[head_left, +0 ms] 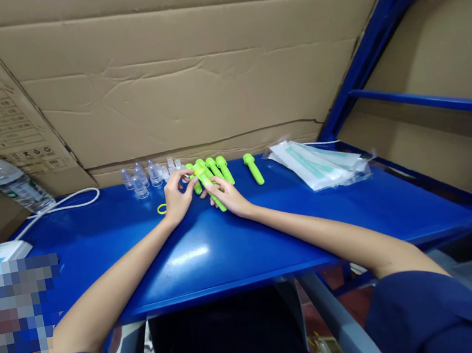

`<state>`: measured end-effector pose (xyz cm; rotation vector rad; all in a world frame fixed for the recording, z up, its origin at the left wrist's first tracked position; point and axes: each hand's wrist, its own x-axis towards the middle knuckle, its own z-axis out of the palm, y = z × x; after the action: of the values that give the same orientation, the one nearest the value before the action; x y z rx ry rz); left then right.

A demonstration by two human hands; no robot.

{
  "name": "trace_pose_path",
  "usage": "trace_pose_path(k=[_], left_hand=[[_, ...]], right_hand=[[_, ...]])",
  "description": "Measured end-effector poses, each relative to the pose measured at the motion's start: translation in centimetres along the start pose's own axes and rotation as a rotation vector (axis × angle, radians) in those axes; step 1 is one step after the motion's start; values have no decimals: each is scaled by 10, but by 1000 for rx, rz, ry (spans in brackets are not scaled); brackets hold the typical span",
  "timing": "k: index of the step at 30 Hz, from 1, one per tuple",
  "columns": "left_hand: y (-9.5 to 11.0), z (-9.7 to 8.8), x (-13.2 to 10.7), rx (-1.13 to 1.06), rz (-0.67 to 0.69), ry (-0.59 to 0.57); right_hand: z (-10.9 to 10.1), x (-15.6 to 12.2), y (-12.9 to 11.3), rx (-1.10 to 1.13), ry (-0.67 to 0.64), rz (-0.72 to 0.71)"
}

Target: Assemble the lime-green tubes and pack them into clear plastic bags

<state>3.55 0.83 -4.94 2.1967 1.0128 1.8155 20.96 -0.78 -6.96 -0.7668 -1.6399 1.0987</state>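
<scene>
My right hand (228, 197) is closed around the handle of a lime-green torch-shaped piece (217, 199), which tilts with its round head up and to the left. At that head, the fingertips of my left hand (179, 197) pinch, and a yellowish band shows under them. Behind my hands, several more lime-green torch-shaped pieces (224, 170) lie side by side, partly hidden by my fingers. One further lime-green piece (253, 169) lies apart to the right. A yellow ring (162, 209) rests on the table just left of my left hand.
Several clear plastic cups (141, 187) stand at the back left of the blue table (249, 253). Plastic-bagged flat packs (316, 162) lie right. A water bottle (12, 179), white cable and power strip (0, 251) sit left. A cardboard wall (191, 75) closes the back.
</scene>
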Motion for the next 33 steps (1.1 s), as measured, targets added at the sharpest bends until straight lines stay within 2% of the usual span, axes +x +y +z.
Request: trace_pose_path(k=[5,10,21,33], left_hand=[[4,2,0,5,54,-21],[3,3,-1,52,-1,-8],[1,0,2,-15,-113,-61],[4,-1,2,28,-45,-94]], right_hand=[[2,-2,-3,-24,-130,37],[4,-2,-1,9,-111,56],[4,-2,-1,-3,-119,53],[3,-3,0,-54,-132,31]])
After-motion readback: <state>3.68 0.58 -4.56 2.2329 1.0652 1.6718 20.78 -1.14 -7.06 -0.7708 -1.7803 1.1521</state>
